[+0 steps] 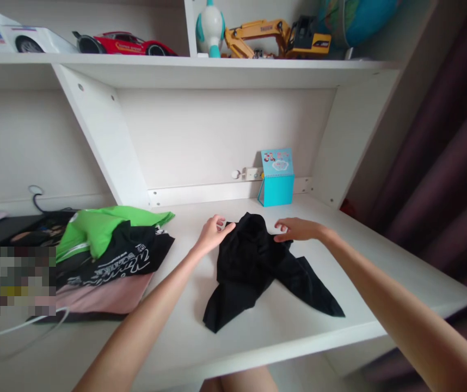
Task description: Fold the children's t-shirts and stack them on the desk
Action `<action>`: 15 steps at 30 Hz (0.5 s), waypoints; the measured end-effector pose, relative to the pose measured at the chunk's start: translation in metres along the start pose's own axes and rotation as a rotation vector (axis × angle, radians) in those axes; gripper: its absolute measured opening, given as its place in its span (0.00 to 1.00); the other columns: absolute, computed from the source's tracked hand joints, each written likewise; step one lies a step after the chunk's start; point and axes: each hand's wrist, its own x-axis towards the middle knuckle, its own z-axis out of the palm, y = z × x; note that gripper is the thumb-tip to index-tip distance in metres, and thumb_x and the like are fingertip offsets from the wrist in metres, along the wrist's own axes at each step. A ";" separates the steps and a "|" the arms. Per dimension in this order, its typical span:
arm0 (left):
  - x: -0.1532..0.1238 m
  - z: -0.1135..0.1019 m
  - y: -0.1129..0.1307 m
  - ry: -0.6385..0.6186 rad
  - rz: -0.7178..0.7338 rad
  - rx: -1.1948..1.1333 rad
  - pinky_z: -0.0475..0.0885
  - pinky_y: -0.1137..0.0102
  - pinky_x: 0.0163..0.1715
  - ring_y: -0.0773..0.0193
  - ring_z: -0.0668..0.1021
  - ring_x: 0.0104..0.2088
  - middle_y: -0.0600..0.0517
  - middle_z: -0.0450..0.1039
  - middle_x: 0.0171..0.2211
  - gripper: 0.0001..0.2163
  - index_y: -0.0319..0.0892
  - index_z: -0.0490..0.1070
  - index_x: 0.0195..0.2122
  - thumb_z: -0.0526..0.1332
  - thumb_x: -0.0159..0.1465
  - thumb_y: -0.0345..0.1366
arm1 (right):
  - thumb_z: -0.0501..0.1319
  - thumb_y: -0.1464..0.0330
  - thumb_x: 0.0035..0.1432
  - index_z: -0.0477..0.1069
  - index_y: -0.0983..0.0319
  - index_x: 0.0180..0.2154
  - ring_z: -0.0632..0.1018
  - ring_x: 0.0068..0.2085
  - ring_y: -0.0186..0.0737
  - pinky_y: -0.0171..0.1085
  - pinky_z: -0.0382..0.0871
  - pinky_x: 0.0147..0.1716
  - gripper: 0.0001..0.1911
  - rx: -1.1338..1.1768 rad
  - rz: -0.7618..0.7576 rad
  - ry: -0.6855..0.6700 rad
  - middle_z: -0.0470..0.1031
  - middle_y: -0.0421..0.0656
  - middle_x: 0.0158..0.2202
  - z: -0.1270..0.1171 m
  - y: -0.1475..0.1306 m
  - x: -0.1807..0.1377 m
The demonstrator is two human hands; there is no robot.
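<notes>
A black pair of trousers (245,256) lies crumpled on the white desk, its two legs spread toward the front edge. At the upper left of the cloth is my left hand (214,233), its thumb reaching to the fabric's edge and its fingers loosely curled, apart from the thumb. My right hand (296,228) hovers by the upper right side, with a gap between thumb and forefinger. The thumb tip is close to the cloth; whether it touches I cannot tell. Neither hand visibly grips the fabric.
Left on the desk (176,337) is a pile of clothes: a green garment (98,226), a black printed one (135,256) and a pink one (106,299). A white cable (21,325) lies in front. Behind stands a blue desk calendar (278,188). Toys fill the shelf (233,64) above.
</notes>
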 end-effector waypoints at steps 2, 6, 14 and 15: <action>-0.010 0.000 0.010 0.032 0.138 0.141 0.67 0.71 0.33 0.63 0.73 0.33 0.49 0.70 0.35 0.20 0.42 0.66 0.38 0.58 0.53 0.53 | 0.59 0.52 0.47 0.73 0.64 0.33 0.76 0.31 0.42 0.35 0.65 0.28 0.22 -0.023 0.057 -0.103 0.76 0.47 0.29 0.012 0.007 -0.013; -0.022 0.010 0.013 -0.072 0.249 0.404 0.66 0.71 0.31 0.61 0.73 0.33 0.50 0.71 0.34 0.11 0.42 0.67 0.36 0.59 0.56 0.42 | 0.61 0.56 0.47 0.73 0.63 0.27 0.75 0.29 0.40 0.33 0.63 0.27 0.16 -0.070 0.143 -0.131 0.75 0.44 0.26 0.044 0.009 -0.030; 0.061 -0.065 0.029 0.248 0.068 0.413 0.65 0.73 0.32 0.63 0.74 0.32 0.52 0.73 0.29 0.10 0.42 0.72 0.35 0.52 0.59 0.32 | 0.50 0.67 0.57 0.70 0.62 0.42 0.73 0.40 0.46 0.38 0.63 0.33 0.15 -0.208 0.374 0.382 0.73 0.50 0.40 -0.052 -0.002 -0.041; 0.070 -0.084 0.044 0.348 0.099 0.429 0.65 0.73 0.34 0.63 0.74 0.33 0.52 0.74 0.31 0.10 0.42 0.72 0.36 0.52 0.60 0.34 | 0.48 0.66 0.58 0.69 0.64 0.45 0.72 0.41 0.49 0.40 0.62 0.33 0.17 -0.237 0.429 0.519 0.71 0.53 0.41 -0.079 -0.008 -0.046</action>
